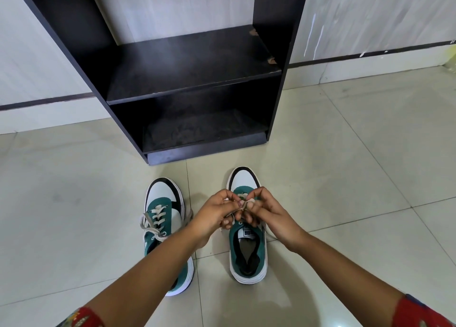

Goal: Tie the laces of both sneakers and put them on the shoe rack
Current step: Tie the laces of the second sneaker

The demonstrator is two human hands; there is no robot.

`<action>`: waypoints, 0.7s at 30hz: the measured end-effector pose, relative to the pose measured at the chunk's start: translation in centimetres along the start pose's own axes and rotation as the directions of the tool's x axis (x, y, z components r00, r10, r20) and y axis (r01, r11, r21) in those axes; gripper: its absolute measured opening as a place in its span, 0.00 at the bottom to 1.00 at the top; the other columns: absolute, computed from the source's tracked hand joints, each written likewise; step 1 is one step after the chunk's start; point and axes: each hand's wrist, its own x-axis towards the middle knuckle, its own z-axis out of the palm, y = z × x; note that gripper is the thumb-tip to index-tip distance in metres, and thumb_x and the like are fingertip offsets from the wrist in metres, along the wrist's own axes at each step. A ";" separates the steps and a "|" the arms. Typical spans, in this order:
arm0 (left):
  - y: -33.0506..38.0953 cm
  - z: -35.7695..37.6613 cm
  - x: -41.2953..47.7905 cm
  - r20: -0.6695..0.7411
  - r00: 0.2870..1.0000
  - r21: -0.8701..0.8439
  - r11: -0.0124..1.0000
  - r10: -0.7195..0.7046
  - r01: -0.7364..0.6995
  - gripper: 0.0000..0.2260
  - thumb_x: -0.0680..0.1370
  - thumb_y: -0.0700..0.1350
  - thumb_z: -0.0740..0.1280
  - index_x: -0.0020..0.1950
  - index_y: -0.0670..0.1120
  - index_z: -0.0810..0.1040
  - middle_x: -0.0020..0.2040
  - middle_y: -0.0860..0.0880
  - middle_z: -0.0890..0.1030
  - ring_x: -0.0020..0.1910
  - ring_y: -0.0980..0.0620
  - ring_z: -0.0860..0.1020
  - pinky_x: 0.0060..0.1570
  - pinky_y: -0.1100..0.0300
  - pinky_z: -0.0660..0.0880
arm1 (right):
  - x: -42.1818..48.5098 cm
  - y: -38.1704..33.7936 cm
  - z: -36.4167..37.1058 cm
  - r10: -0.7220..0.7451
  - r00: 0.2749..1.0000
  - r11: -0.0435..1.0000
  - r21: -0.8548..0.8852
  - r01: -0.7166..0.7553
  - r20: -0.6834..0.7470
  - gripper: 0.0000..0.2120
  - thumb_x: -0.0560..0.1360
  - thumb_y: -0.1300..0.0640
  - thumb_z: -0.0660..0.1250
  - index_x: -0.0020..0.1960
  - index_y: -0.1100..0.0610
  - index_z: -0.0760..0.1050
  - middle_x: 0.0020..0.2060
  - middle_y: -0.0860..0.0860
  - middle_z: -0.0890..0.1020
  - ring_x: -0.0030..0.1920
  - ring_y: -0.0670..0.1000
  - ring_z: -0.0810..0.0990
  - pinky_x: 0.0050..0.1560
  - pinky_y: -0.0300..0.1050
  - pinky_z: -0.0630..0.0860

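Two green, white and black sneakers stand on the tiled floor, toes toward the rack. Over the right sneaker (248,252) my left hand (217,214) and my right hand (267,215) meet, both pinching its beige laces (243,206) above the tongue. The left sneaker (162,203) lies beside it, partly under my left forearm; its laces (154,224) hang loose over the sides. The dark shoe rack (195,84) stands just beyond the shoes, with two bare shelves in view.
Pale floor tiles (345,178) spread to both sides of the shoes. A white wall with a dark skirting stripe (370,53) runs behind the rack. Something yellowish (450,60) shows at the far right edge.
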 end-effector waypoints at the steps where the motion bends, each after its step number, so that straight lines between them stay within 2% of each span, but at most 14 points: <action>1: 0.1 0.0 0.0 -0.003 1.000 0.017 1.000 0.008 -0.008 0.03 0.77 0.39 0.64 0.45 0.44 0.72 0.27 0.49 0.76 0.20 0.56 0.63 0.25 0.63 0.61 | 0.1 0.1 0.0 -0.002 0.999 1.000 0.007 0.002 -0.041 0.03 0.79 0.64 0.56 0.48 0.59 0.66 0.27 0.47 0.78 0.29 0.44 0.74 0.33 0.36 0.71; 4: 0.1 -0.1 -0.1 -0.016 0.998 0.157 0.986 0.057 -0.054 0.02 0.76 0.39 0.65 0.46 0.43 0.73 0.27 0.51 0.80 0.20 0.56 0.68 0.23 0.64 0.64 | 0.4 0.2 0.1 0.021 0.994 0.999 0.031 -0.018 -0.106 0.05 0.80 0.63 0.55 0.45 0.60 0.66 0.27 0.53 0.76 0.26 0.46 0.74 0.31 0.36 0.71; 7: 0.3 -0.3 0.0 -0.092 0.991 0.287 0.956 0.094 -0.064 0.02 0.74 0.40 0.69 0.44 0.43 0.76 0.28 0.51 0.83 0.21 0.52 0.69 0.25 0.62 0.65 | 0.6 0.1 0.2 0.048 0.993 0.998 0.043 -0.044 -0.108 0.06 0.80 0.63 0.55 0.44 0.59 0.66 0.26 0.53 0.76 0.24 0.47 0.73 0.29 0.36 0.72; 10: 0.7 -0.3 -0.3 -0.153 0.965 0.516 0.850 0.213 -0.106 0.05 0.72 0.43 0.71 0.43 0.44 0.77 0.34 0.48 0.84 0.20 0.54 0.72 0.25 0.63 0.71 | 0.8 0.3 0.2 0.075 0.988 0.995 0.068 -0.066 -0.133 0.06 0.80 0.62 0.55 0.44 0.59 0.67 0.25 0.53 0.77 0.24 0.49 0.72 0.29 0.36 0.72; 12: 1.0 -0.1 -0.4 -0.130 0.935 0.707 0.692 0.331 -0.146 0.06 0.72 0.46 0.71 0.43 0.47 0.77 0.37 0.49 0.84 0.23 0.55 0.76 0.29 0.62 0.74 | 1.0 0.4 0.2 0.109 0.983 0.991 0.092 -0.096 -0.145 0.06 0.79 0.62 0.55 0.44 0.59 0.67 0.25 0.54 0.77 0.23 0.50 0.72 0.28 0.37 0.71; 15: 0.4 -0.1 -0.3 0.034 0.836 0.925 0.299 0.548 -0.234 0.06 0.73 0.46 0.69 0.47 0.45 0.77 0.47 0.48 0.84 0.36 0.49 0.81 0.38 0.57 0.76 | 1.4 0.2 0.0 0.219 0.966 0.968 0.152 -0.198 -0.139 0.07 0.79 0.62 0.56 0.43 0.61 0.69 0.22 0.53 0.77 0.20 0.49 0.70 0.24 0.36 0.70; 17: -0.5 -0.4 0.1 0.277 0.726 0.938 -0.012 0.630 -0.347 0.09 0.70 0.41 0.71 0.47 0.42 0.76 0.54 0.45 0.84 0.35 0.47 0.82 0.30 0.58 0.78 | 1.8 -0.3 -0.2 0.286 0.953 0.954 0.121 -0.273 -0.105 0.10 0.78 0.62 0.58 0.39 0.62 0.73 0.21 0.52 0.77 0.20 0.47 0.69 0.24 0.35 0.69; 19: -1.2 -0.7 0.3 0.476 0.626 0.875 -0.263 0.618 -0.406 0.16 0.64 0.36 0.74 0.48 0.43 0.74 0.52 0.46 0.84 0.32 0.49 0.82 0.24 0.61 0.76 | 2.4 -0.4 -0.5 0.322 0.943 0.946 0.063 -0.318 -0.087 0.13 0.77 0.62 0.59 0.36 0.62 0.75 0.20 0.51 0.76 0.20 0.47 0.69 0.25 0.36 0.69; 21: -1.5 -1.1 0.5 0.554 0.581 0.831 -0.354 0.597 -0.429 0.17 0.62 0.34 0.73 0.48 0.43 0.74 0.43 0.47 0.84 0.33 0.50 0.81 0.25 0.62 0.76 | 2.6 -0.2 -0.5 0.334 0.937 0.942 0.078 -0.327 -0.104 0.10 0.76 0.61 0.60 0.39 0.61 0.77 0.20 0.50 0.75 0.21 0.47 0.68 0.25 0.36 0.68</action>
